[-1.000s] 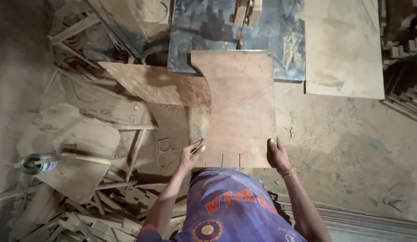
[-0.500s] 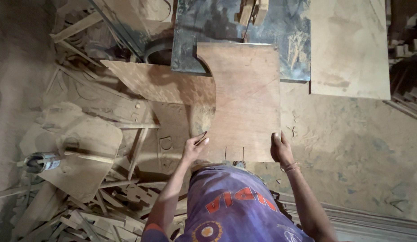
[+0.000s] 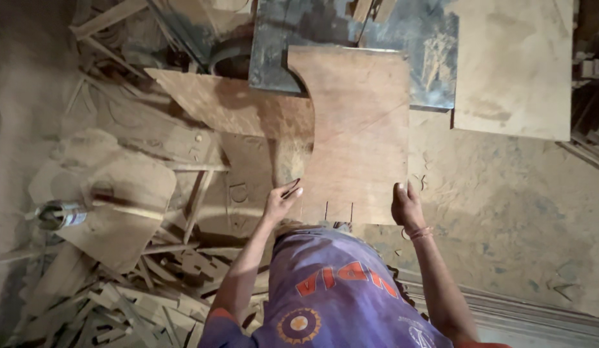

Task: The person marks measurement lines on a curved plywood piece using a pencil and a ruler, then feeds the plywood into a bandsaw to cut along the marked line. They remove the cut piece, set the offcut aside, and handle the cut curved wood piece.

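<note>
Over dusty floor — both hands (image 3: 281, 201) (image 3: 406, 206) grip plywood panel (image 3: 361, 135).

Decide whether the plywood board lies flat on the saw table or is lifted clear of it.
Cannot tell: the board overlaps the table at its far end, both hands gripping its near edge.

Plywood panel (image 3: 357, 129) on saw table (image 3: 415, 38); offcuts (image 3: 119, 283) left.

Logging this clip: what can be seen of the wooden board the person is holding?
The board is a thin, flat reddish-brown sheet, like plywood, roughly rectangular with a curved cut-out down its left edge. Two short slits mark its near edge. Its far end lies on a dark machine table. The left hand, with a pencil-like stick, touches the near left corner; the right hand holds the near right corner.
</note>
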Demonstrator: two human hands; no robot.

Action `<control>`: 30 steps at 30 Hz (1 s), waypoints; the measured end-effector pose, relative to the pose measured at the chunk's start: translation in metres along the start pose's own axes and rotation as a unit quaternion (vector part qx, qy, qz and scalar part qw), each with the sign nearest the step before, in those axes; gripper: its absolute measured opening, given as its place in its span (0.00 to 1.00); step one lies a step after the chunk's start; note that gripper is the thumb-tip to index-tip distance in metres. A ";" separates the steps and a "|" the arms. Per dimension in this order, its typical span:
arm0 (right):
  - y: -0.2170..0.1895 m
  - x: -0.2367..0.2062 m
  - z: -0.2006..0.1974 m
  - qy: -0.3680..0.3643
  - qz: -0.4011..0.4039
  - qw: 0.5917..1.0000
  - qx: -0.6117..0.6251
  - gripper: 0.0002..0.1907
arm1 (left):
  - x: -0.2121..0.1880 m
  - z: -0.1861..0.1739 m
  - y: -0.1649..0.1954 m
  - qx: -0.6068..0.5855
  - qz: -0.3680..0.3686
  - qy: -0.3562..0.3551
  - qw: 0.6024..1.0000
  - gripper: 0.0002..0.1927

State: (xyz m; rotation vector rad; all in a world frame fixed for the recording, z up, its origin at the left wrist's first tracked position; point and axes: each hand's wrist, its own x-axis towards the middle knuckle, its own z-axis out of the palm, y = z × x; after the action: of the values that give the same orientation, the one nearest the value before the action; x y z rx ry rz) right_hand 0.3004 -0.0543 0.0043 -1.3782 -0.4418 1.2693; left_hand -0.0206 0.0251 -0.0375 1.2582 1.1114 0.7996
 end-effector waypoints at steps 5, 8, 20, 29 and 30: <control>0.005 0.002 0.001 0.003 0.000 1.000 -0.003 0.19 | -0.002 -0.002 -0.002 -0.002 -0.013 0.009 1.000 0.27; 0.006 0.003 0.003 0.025 -0.002 1.000 0.018 0.21 | -0.003 -0.002 -0.002 -0.015 -0.009 0.008 1.000 0.27; -0.010 -0.012 0.001 0.004 0.054 0.997 -0.051 0.05 | -0.005 0.002 -0.003 -0.004 -0.001 -0.001 1.000 0.27; -0.004 -0.001 -0.006 0.007 0.051 0.998 -0.046 0.06 | -0.004 0.003 0.003 0.001 -0.014 0.002 1.000 0.27; -0.004 -0.001 -0.005 0.005 0.042 0.998 -0.040 0.06 | -0.004 0.003 0.004 -0.006 -0.007 0.002 1.000 0.28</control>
State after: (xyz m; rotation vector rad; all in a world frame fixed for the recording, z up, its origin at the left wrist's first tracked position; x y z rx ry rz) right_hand 0.3063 -0.0563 0.0070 -1.4832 -0.4363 1.3254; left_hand -0.0188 0.0212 -0.0331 1.2376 1.1167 0.7979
